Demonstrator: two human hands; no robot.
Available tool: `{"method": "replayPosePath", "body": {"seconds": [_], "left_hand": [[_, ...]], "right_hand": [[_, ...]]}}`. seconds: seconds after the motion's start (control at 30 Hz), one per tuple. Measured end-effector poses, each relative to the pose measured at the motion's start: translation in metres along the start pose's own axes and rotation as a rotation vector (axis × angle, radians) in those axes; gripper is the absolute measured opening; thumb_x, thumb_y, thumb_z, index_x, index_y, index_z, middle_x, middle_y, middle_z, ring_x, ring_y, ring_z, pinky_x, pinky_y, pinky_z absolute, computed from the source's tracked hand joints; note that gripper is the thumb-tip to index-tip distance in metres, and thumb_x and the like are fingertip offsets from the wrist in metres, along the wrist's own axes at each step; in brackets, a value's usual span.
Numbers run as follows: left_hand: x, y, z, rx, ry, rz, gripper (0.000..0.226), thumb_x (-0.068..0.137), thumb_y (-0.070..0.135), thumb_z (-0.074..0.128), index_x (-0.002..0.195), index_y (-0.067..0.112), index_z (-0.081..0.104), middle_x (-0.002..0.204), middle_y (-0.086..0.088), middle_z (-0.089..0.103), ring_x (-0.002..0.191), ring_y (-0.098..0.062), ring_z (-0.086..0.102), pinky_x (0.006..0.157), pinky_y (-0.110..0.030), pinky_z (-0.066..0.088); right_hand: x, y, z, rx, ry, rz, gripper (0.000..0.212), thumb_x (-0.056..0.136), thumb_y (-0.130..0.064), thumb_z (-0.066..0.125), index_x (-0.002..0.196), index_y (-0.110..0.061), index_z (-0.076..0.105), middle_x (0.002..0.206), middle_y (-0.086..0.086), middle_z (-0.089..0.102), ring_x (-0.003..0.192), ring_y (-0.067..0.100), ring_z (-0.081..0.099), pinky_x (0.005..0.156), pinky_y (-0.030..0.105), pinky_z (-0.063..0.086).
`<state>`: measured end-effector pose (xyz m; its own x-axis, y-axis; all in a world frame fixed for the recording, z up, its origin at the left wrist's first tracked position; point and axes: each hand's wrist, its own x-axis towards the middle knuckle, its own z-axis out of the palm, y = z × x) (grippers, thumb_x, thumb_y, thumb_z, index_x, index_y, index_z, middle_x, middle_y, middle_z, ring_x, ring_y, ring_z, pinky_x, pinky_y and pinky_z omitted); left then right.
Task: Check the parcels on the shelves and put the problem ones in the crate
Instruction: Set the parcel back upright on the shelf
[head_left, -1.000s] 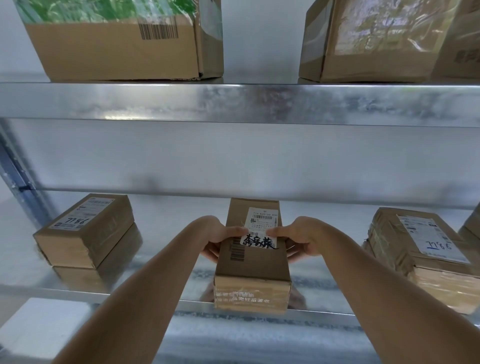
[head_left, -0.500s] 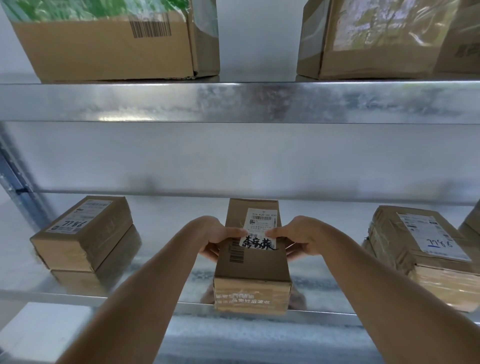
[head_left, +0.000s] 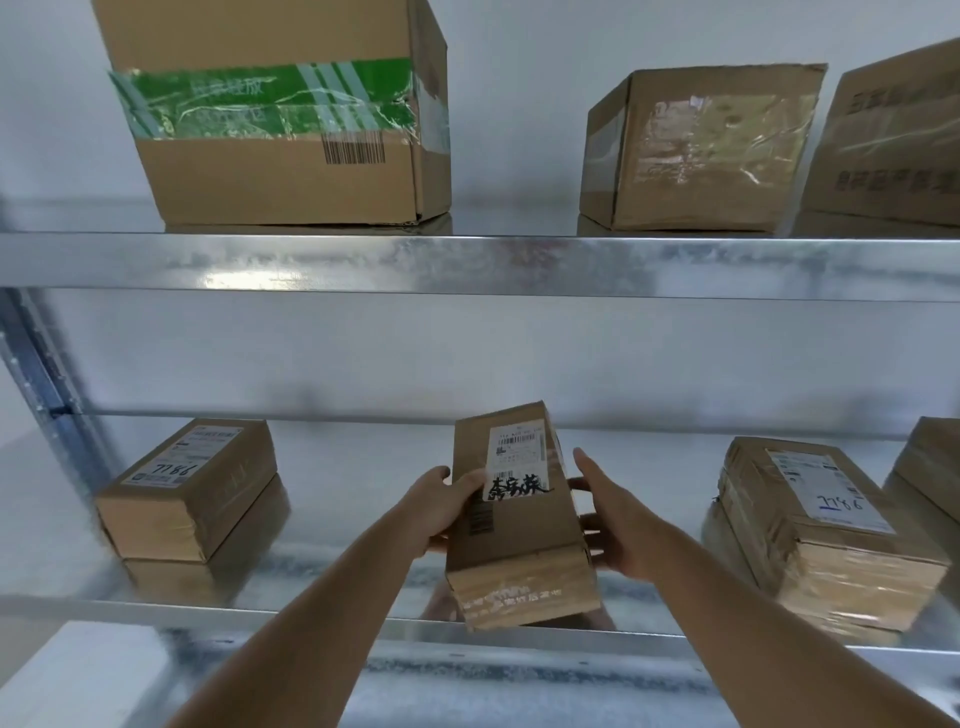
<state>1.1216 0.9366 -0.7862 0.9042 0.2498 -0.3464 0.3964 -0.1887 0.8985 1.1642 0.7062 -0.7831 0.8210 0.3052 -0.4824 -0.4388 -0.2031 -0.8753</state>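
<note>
A small brown parcel with a white label and black handwriting is raised and tilted above the front of the lower shelf. My left hand grips its left side, with the thumb on top by the label. To the right of the parcel is my right hand, its thumb lifted clear and its straight fingers against the parcel's right side. No crate is in view.
Two stacked parcels lie at the left of the lower shelf. A taped parcel and another parcel lie at its right. The upper shelf holds a green-taped box and two more boxes.
The parcel has come up off the shelf and tilted. My right thumb has left the label and that hand has loosened. The view has tipped upward.
</note>
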Motion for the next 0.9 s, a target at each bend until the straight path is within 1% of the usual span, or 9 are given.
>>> {"method": "replayPosePath", "body": {"seconds": [0.07, 0.13, 0.23, 0.33, 0.43, 0.5, 0.63, 0.77, 0.9], "left_hand": [[-0.007, 0.004, 0.004, 0.019, 0.018, 0.065, 0.047, 0.102, 0.049, 0.059, 0.145, 0.032, 0.05, 0.129, 0.001, 0.067, 0.109, -0.022, 0.069, 0.081, -0.042, 0.063], [-0.014, 0.009, 0.007, 0.057, 0.065, 0.1, 0.042, 0.105, 0.043, 0.055, 0.147, 0.037, 0.053, 0.129, 0.002, 0.066, 0.111, -0.024, 0.068, 0.082, -0.041, 0.063], [-0.017, 0.013, 0.01, 0.058, 0.033, 0.05, 0.035, 0.105, 0.04, 0.057, 0.139, 0.032, 0.063, 0.116, 0.0, 0.07, 0.105, -0.024, 0.071, 0.086, -0.043, 0.064], [-0.017, 0.016, 0.007, 0.146, 0.012, -0.038, 0.049, 0.1, 0.056, 0.057, 0.134, 0.02, 0.063, 0.12, -0.003, 0.064, 0.112, -0.024, 0.064, 0.091, -0.044, 0.061], [-0.015, 0.022, 0.0, 0.087, -0.01, -0.047, 0.064, 0.092, 0.071, 0.059, 0.12, 0.014, 0.069, 0.118, -0.002, 0.07, 0.105, -0.022, 0.07, 0.089, -0.045, 0.063], [-0.015, 0.027, -0.006, 0.049, -0.023, -0.027, 0.068, 0.086, 0.073, 0.065, 0.112, 0.01, 0.073, 0.114, -0.006, 0.074, 0.1, -0.025, 0.075, 0.081, -0.045, 0.065], [-0.01, 0.029, -0.015, 0.033, -0.061, -0.028, 0.069, 0.075, 0.057, 0.087, 0.111, 0.0, 0.073, 0.114, -0.016, 0.075, 0.096, -0.031, 0.078, 0.076, -0.047, 0.066], [-0.009, 0.027, -0.017, 0.048, -0.062, -0.036, 0.066, 0.074, 0.053, 0.09, 0.111, 0.001, 0.072, 0.113, -0.014, 0.076, 0.097, -0.029, 0.078, 0.077, -0.047, 0.066], [-0.013, 0.03, -0.017, 0.016, -0.087, -0.048, 0.058, 0.079, 0.047, 0.088, 0.109, 0.001, 0.072, 0.108, -0.012, 0.078, 0.089, -0.027, 0.079, 0.076, -0.045, 0.066]], "right_hand": [[-0.007, -0.01, -0.004, -0.034, 0.025, -0.047, 0.05, 0.1, -0.062, 0.052, 0.125, -0.02, 0.063, 0.101, 0.016, 0.073, 0.082, 0.029, 0.069, 0.073, 0.037, 0.059], [-0.014, -0.02, -0.003, -0.166, 0.098, -0.104, 0.041, 0.102, -0.052, 0.057, 0.127, -0.02, 0.061, 0.101, 0.011, 0.068, 0.08, 0.023, 0.066, 0.067, 0.032, 0.054], [-0.021, -0.032, -0.002, -0.313, 0.157, -0.166, 0.038, 0.1, -0.049, 0.062, 0.127, -0.024, 0.058, 0.108, 0.009, 0.067, 0.09, 0.021, 0.066, 0.062, 0.028, 0.051], [-0.02, -0.037, 0.001, -0.321, 0.162, -0.195, 0.049, 0.093, -0.047, 0.073, 0.13, -0.021, 0.055, 0.114, 0.006, 0.068, 0.096, 0.02, 0.069, 0.063, 0.029, 0.055], [-0.016, -0.038, 0.006, -0.335, 0.175, -0.218, 0.055, 0.088, -0.044, 0.079, 0.122, -0.003, 0.065, 0.1, 0.007, 0.073, 0.085, 0.018, 0.072, 0.06, 0.028, 0.057], [-0.016, -0.038, 0.009, -0.312, 0.154, -0.198, 0.047, 0.087, -0.043, 0.081, 0.112, -0.004, 0.072, 0.096, 0.008, 0.075, 0.084, 0.018, 0.073, 0.06, 0.028, 0.057], [-0.015, -0.036, 0.019, -0.304, 0.104, -0.164, 0.043, 0.086, -0.043, 0.082, 0.108, -0.008, 0.073, 0.1, 0.008, 0.076, 0.085, 0.019, 0.074, 0.058, 0.026, 0.057], [-0.012, -0.043, 0.023, -0.29, 0.104, -0.132, 0.041, 0.09, -0.04, 0.079, 0.106, -0.003, 0.071, 0.095, 0.01, 0.076, 0.076, 0.021, 0.075, 0.055, 0.029, 0.059], [-0.01, -0.048, 0.02, -0.286, 0.077, -0.076, 0.047, 0.089, -0.039, 0.081, 0.109, 0.002, 0.068, 0.096, 0.014, 0.076, 0.073, 0.023, 0.076, 0.052, 0.029, 0.06]]}}
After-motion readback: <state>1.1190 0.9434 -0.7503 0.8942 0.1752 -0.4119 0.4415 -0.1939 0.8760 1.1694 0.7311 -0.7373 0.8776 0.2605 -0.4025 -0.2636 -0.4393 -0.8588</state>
